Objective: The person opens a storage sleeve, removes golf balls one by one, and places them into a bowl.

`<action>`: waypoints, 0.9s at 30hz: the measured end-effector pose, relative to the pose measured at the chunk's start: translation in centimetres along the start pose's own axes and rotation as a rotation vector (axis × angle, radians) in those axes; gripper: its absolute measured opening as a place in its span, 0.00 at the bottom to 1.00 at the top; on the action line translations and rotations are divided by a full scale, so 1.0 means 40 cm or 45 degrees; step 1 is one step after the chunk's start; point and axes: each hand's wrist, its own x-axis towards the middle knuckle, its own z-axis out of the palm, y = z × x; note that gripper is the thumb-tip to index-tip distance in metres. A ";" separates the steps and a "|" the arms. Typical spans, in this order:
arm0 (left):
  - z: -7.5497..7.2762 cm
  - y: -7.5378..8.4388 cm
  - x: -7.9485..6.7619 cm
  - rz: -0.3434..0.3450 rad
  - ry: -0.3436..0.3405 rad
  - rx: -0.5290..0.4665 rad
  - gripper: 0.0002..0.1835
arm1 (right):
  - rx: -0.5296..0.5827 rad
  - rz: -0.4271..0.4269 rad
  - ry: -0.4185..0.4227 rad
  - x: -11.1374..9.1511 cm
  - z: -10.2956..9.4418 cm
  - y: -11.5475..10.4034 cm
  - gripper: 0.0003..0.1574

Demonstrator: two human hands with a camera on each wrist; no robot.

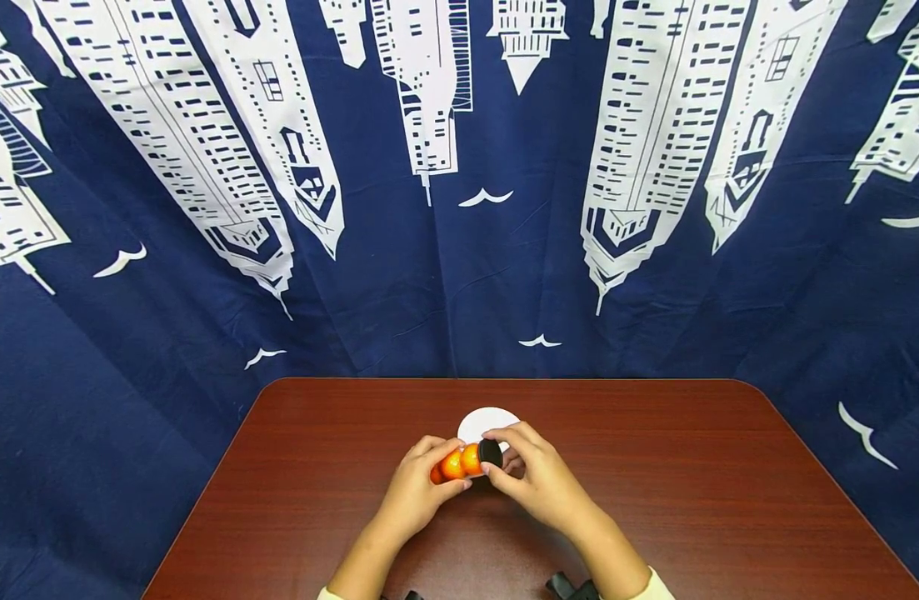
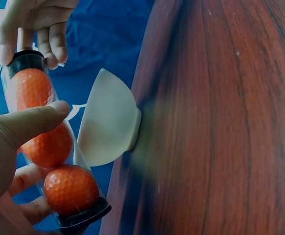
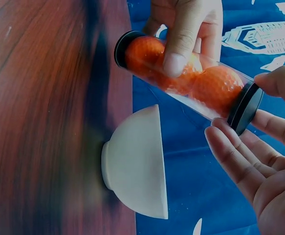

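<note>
Head view: tube's at lower centre of the frame, tilted, up off the table (image 1: 654, 475). My left hand (image 1: 420, 487) grips the clear tube (image 1: 457, 464) from its left side. My right hand (image 1: 537, 475) pinches the black cap (image 1: 491, 452) on its right end, thumb below, fingers above. White bowl (image 1: 477, 423) sits just above both hands in the frame, partly covered by my right. Sleeves (image 1: 652, 588) show at the bottom edge, plus a black device (image 1: 566, 585) by my right forearm. Blue cloth (image 1: 504, 275) with white buildings and birds fills the upper frame.

Left wrist view: tube runs from upper left down to lower centre-left. Three orange balls (image 2: 71, 190) in a row inside. My left thumb lies across the wall, other fingers behind it, so firm grip. My right fingertips are on the cap at upper left; second cap (image 2: 87, 216) closes the lower end. Bowl is centre-left, base on the table.

Right wrist view: tube slants across the upper half. My left hand comes in at top, thumb pressed on the wall. At right, my right thumb and fingertips hold the cap's rim, palm clear of it. Bowl is lower centre, apart from the tube.
</note>
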 end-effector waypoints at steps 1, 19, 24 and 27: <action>0.000 -0.001 0.000 0.009 -0.003 -0.006 0.26 | 0.002 -0.010 0.005 0.000 0.001 0.000 0.23; 0.003 -0.002 -0.003 0.023 0.049 0.034 0.27 | -0.034 -0.026 -0.011 0.000 -0.003 -0.010 0.25; 0.001 0.001 -0.003 0.022 0.059 0.036 0.27 | -0.042 -0.043 -0.002 0.000 0.000 -0.014 0.26; 0.001 0.001 -0.003 0.025 0.055 0.040 0.27 | -0.059 -0.061 -0.001 0.000 -0.002 -0.013 0.25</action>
